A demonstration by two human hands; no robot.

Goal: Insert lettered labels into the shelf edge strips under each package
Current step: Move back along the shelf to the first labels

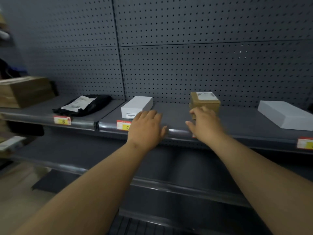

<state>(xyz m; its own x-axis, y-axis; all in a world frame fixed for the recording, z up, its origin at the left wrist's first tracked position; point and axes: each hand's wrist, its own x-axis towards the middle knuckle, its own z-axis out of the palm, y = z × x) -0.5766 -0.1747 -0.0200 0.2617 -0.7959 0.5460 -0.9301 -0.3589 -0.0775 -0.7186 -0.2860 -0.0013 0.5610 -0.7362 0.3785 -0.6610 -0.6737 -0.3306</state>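
Left grip [147, 126], right grip [205, 123] both open, empty, over glossy strip [177, 131] nr cardboard pkg [205, 100].

This looks like a shop or stockroom. Grey metal shelves [240, 116] back onto perforated pegboard panels [186, 65] at twelve o'clock, with red-and-yellow labels [62, 120] in the edge strips [81, 123] beneath parcels [83, 106].
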